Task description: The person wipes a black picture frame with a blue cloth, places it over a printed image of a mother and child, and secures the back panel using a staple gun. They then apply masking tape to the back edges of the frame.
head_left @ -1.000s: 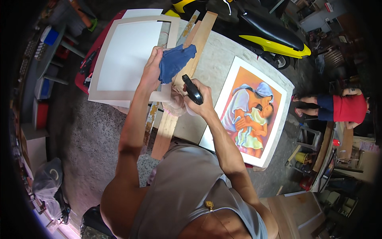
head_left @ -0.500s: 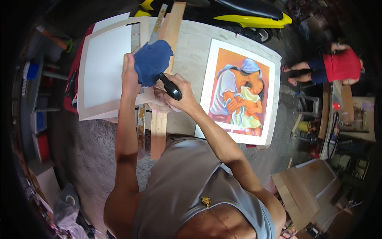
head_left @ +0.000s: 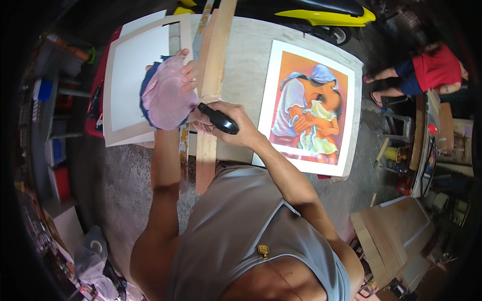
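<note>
My left hand [head_left: 188, 75] is closed on the edge of a round cloth pad [head_left: 168, 98], pale pink on the face turned up and dark blue with a ragged edge behind. The pad is held above a beige mat board frame [head_left: 108, 120]. Wrapped in my right hand [head_left: 235, 120] is what looks like a spray bottle [head_left: 220, 119]. Its glossy black head points toward the pad, and its pale body is mostly hidden below my hand. To the right, a colourful print [head_left: 311, 110] of two figures lies face up with a white border.
Wooden strips [head_left: 213, 65] and a worn metal straightedge [head_left: 202, 22] cross the pale table [head_left: 246, 50]. A yellow and black motorbike [head_left: 321, 17] stands behind it. At the right, a person in red [head_left: 437, 67] is near a workbench. Wooden panels [head_left: 396, 236] lie at the lower right.
My left hand has turned the pad over, from its blue face to its pink face, moving it slightly left and down. My right hand keeps hold of the spray bottle.
</note>
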`<state>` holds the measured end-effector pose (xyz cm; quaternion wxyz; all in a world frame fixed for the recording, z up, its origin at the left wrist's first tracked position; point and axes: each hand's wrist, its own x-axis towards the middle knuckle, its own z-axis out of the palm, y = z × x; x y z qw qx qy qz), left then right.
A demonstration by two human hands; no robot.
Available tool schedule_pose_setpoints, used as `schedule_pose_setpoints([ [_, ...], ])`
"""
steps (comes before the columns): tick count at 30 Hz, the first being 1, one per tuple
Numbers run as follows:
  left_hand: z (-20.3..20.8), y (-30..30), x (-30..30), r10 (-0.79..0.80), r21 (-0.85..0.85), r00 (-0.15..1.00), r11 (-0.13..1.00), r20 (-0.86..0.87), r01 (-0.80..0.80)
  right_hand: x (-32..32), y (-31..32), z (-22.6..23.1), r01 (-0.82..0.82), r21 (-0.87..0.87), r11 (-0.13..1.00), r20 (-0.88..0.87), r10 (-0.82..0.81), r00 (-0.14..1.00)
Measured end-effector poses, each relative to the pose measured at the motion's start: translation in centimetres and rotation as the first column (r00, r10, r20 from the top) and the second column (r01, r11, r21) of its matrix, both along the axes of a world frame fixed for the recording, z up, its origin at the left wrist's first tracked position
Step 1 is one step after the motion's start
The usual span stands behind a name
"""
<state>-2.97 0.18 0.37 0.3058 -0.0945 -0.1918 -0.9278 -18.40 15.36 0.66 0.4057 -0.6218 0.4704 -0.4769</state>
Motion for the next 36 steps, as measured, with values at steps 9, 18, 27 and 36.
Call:
schedule_pose_setpoints([
  [9, -2.5, -0.3, 0.4, 0.626, -0.592, -0.077, 0.681, 0.776, -0.431, 0.7, 0.1, -0.1, 0.073, -0.051, 0.996, -0.055, -0.076, 0.996],
  [18, -0.3, 1.0, 0.3, 0.731, -0.587, 0.142, 0.634, 0.668, -0.503, 0.4, -2.0, -2.3, 0.189, 0.169, 0.967, -0.171, -0.16, 0.972],
  [27, -1.5, 0.0, 1.1, 0.732, -0.55, 0.141, 0.611, 0.666, -0.57, -1.9, -4.3, -6.2, 0.262, -0.195, 0.945, -0.005, -0.269, 0.963],
  [36, -5.6, 6.2, 4.0, 0.56, -0.475, -0.037, 0.664, 0.827, -0.577, -6.2, -9.1, -13.7, 0.413, -0.325, 0.851, 0.118, -0.397, 0.91],
])
